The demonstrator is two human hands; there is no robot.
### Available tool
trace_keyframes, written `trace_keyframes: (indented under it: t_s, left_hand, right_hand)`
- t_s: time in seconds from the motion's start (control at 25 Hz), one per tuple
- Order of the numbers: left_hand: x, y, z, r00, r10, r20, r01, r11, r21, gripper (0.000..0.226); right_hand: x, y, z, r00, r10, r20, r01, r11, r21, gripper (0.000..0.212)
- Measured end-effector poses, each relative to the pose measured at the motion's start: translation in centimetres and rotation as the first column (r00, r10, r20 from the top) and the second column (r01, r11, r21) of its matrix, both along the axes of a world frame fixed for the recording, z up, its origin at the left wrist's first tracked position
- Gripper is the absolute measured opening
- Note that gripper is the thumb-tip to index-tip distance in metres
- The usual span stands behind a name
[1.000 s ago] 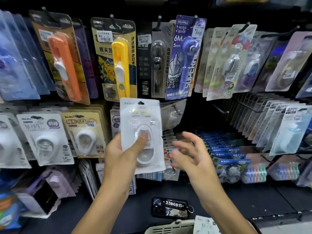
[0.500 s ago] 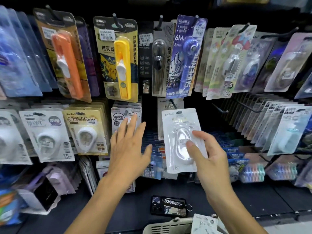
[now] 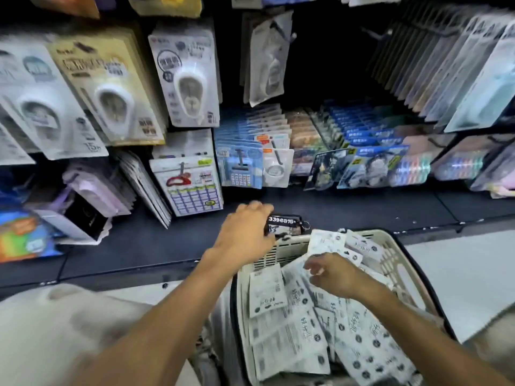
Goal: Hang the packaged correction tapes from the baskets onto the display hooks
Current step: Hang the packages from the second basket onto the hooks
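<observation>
A cream plastic basket [image 3: 395, 256] sits low in front of me, full of several white packaged correction tapes [image 3: 267, 291] lying face down. My right hand [image 3: 333, 274] hovers inside it with fingers loosely curled just over the packs and nothing in its grip. My left hand [image 3: 245, 231] is at the basket's far rim, fingers bent downward, holding nothing visible. Above, a white correction tape pack [image 3: 267, 61] hangs on a display hook in the middle row, next to hung packs with oval white tapes [image 3: 189, 87].
A black numbered key tag [image 3: 284, 224] lies on the dark shelf ledge [image 3: 139, 240] right beside my left hand. Blue carded goods [image 3: 242, 165] and more hanging packs [image 3: 457, 68] crowd the display. Pale floor [image 3: 459, 274] lies to the right of the basket.
The white pack my right hand held now hangs on the hook. Both hands dropped from the display to the basket, and my view tilted downward.
</observation>
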State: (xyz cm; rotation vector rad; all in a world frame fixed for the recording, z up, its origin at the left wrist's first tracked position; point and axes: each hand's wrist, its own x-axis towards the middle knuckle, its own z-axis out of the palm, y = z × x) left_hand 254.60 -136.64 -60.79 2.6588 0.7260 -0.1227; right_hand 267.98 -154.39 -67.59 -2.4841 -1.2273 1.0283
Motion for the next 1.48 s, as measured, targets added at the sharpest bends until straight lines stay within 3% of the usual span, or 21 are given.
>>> trace_keyframes:
  t_s: [0.08,0.2,0.32,0.44,0.52,0.68,0.76,0.92,1.0,1.12,1.24,1.32,1.4,1.48]
  left_hand:
    - [-1.6,-2.3,-5.2,0.952,-0.158,-0.262,0.149,0.987,-0.054,0.058]
    - [-3.4,-3.6,-10.1,0.900,-0.191,-0.393,0.169,0.982,-0.089,0.060]
    - [-4.1,-4.6,-12.4,0.860,-0.212,-0.464,0.204,0.977,-0.067,0.068]
    - [-4.2,-6.3,-14.0,0.810,-0.244,-0.534,0.238,0.968,-0.082,0.098]
    - [-4.1,-7.0,-14.6,0.804,-0.208,-0.557,0.236,0.972,-0.022,0.102]
    - [-3.4,-7.2,-15.2,0.877,-0.107,-0.468,0.156,0.985,0.068,0.074]
    - [-3.2,-6.9,-15.3,0.883,-0.085,-0.461,0.121,0.991,0.050,0.061]
    - [-3.1,-5.8,-15.3,0.843,-0.161,-0.513,0.258,0.958,0.122,0.071]
    - [-3.0,-4.8,-15.7,0.818,-0.183,-0.545,0.329,0.926,0.184,0.079]
    - [-2.1,-4.3,-15.6,0.892,-0.122,-0.436,0.221,0.958,0.184,0.044]
    - [-1.1,-3.8,-14.1,0.968,0.111,-0.223,-0.111,0.994,0.013,0.023]
    - [0.1,-2.7,-12.2,0.942,0.335,0.024,-0.316,0.909,-0.273,0.016]
    - [1.1,-1.5,-9.7,0.803,0.559,0.206,-0.291,0.671,-0.682,0.005]
    - [2.0,-0.7,-7.5,0.733,0.656,0.181,-0.148,0.413,-0.898,0.010]
  right_hand:
    - [0.1,-1.9,-2.7,0.980,0.168,0.105,-0.141,0.963,-0.229,0.045]
    - [0.3,-3.0,-4.4,0.988,0.145,0.055,-0.137,0.982,-0.132,0.062]
    - [-0.9,-3.5,-6.3,0.942,0.319,0.105,-0.306,0.943,-0.129,0.076]
    - [-1.9,-3.0,-8.1,0.851,0.427,0.306,-0.427,0.902,-0.072,0.072]
    - [-2.4,-2.2,-8.8,0.838,0.424,0.342,-0.458,0.889,0.020,0.061]
    - [-1.6,-1.3,-8.9,0.949,0.185,0.256,-0.263,0.911,0.317,0.035]
    - [-1.5,-1.1,-9.4,0.910,0.268,0.316,-0.349,0.908,0.233,0.037]
    - [-0.8,0.2,-7.9,0.931,0.332,0.151,-0.360,0.901,0.241,0.016]
    - [1.7,0.8,-5.5,0.965,0.241,0.101,-0.260,0.923,0.283,0.005]
    - [6.0,-0.1,-1.0,0.996,-0.007,-0.085,0.042,0.907,0.419,0.027]
    - [7.3,-1.8,1.8,0.944,-0.066,-0.322,0.218,0.860,0.461,0.014]
    - [7.6,-2.3,2.9,0.874,-0.078,-0.480,0.334,0.813,0.476,0.010]
    - [7.8,-2.1,3.8,0.783,-0.048,-0.620,0.409,0.791,0.455,0.011]
    - [7.1,-1.3,3.9,0.723,-0.023,-0.691,0.421,0.808,0.413,0.016]
